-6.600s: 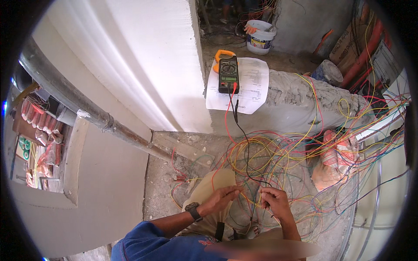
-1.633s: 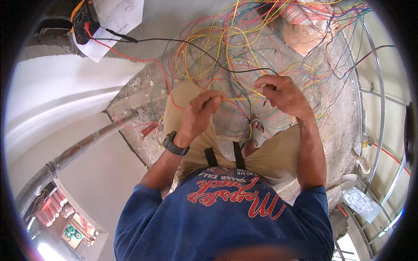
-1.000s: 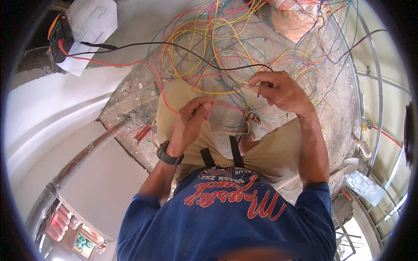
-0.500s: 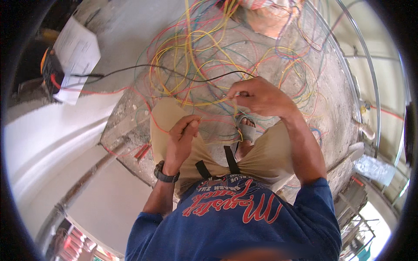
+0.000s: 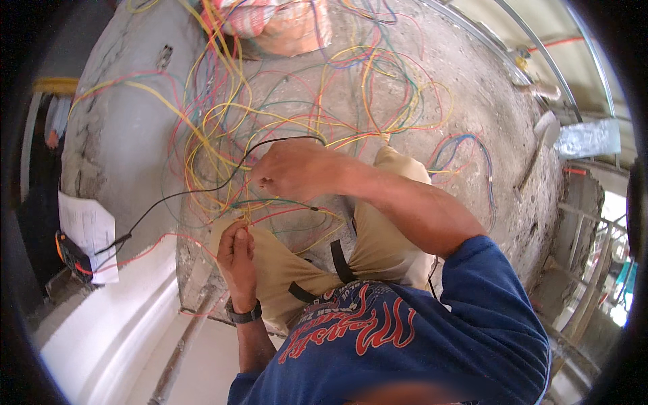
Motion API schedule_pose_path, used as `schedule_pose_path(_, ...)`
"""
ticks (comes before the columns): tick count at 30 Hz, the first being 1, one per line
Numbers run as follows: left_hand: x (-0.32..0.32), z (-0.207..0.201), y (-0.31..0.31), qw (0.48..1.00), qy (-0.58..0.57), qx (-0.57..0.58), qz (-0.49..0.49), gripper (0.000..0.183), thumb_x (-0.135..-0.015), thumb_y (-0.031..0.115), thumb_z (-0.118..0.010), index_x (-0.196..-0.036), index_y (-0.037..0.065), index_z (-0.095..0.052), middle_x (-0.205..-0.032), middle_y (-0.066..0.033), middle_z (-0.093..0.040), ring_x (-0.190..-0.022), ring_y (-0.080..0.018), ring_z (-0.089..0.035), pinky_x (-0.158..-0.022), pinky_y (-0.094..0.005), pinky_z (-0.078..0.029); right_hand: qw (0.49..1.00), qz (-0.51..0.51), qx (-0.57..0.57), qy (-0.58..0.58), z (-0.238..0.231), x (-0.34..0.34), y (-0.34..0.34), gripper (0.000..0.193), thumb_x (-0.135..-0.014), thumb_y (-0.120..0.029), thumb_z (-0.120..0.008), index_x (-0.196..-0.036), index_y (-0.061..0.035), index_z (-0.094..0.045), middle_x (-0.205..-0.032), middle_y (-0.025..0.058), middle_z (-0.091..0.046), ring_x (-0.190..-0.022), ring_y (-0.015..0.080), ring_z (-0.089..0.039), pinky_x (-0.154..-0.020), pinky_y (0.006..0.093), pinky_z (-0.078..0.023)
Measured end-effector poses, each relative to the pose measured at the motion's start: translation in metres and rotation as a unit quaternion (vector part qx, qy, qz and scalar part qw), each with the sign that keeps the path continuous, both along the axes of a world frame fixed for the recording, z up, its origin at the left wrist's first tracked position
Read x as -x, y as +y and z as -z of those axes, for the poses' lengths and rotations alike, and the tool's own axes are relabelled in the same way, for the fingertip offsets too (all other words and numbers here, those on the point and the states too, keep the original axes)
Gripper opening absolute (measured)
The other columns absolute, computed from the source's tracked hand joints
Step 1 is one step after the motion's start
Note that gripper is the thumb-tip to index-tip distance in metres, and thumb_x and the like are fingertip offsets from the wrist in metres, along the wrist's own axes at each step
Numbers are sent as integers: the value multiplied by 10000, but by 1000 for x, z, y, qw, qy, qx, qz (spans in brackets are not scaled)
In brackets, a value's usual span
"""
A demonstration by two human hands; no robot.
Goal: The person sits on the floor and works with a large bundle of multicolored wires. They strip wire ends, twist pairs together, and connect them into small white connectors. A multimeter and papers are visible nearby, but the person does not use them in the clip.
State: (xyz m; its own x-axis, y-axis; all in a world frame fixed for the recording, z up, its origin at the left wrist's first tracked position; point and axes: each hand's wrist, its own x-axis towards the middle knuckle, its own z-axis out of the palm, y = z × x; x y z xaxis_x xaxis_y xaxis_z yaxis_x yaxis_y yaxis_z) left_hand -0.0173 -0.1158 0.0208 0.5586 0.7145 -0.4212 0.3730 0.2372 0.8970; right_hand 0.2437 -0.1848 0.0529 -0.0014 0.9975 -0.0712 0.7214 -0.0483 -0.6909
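Note:
My left hand (image 5: 237,260), wearing a black wristwatch (image 5: 244,312), is closed in a pinch by my left knee. A thin red lead (image 5: 156,241) runs into it, and coloured wire ends show at its fingertips. Farther forward, my right hand (image 5: 293,170) reaches across to the left with its fingers curled. A black lead (image 5: 202,188) loops up to the back of this hand; the tip inside the fingers is hidden. Both leads come from a black and orange meter-like device (image 5: 73,253) at the left. Loose yellow, red and green wires (image 5: 202,138) lie tangled around and beyond my hands.
Printed paper (image 5: 91,226) stands behind the device on a white ledge. A red-and-white sack (image 5: 287,30) sits on the rough concrete floor at the far side. A hammer-like tool (image 5: 536,158) and clear plastic packaging (image 5: 587,138) lie at the right. A pipe (image 5: 179,358) runs at lower left.
My right hand has swung left and closer to my left hand, carrying the black lead's end. The view has turned, shifting the device lower and the sack leftward. My left hand stays pinched.

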Motion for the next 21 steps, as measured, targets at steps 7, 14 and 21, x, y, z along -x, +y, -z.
schedule_pose_path(7, -22, -6, 2, 999, 24, -15, 17, 237, -1056, 243, -547, -1162, 56, -648, -779, 61, -518, -614, -9, -387, -500, -177, -270, 998, 19, 39, -54, 10, 13, 2, 132, -818, -158, -605, -841, -97, -720, -848, 152, -713, -856, 364, -707, -693, 490, -552)
schedule_pose_path(14, -29, -19, 9, 999, 26, -24, 19, 250, -1063, 268, -539, -1182, 70, -637, -758, 42, -506, -575, -15, -368, -479, -186, -270, 997, 21, 15, -73, -1, 5, 10, 194, -765, -127, -709, -902, 3, -753, -926, 187, -749, -907, 366, -734, -709, 487, -590)
schedule_pose_path(21, -33, -24, 4, 998, 41, -32, 19, 239, -1063, 240, -522, -1180, 63, -632, -749, 40, -495, -553, -20, -364, -478, -188, -273, 997, 49, 39, -51, -18, 7, 1, 151, -756, -109, -683, -851, -13, -749, -923, 176, -745, -892, 352, -730, -681, 467, -583)
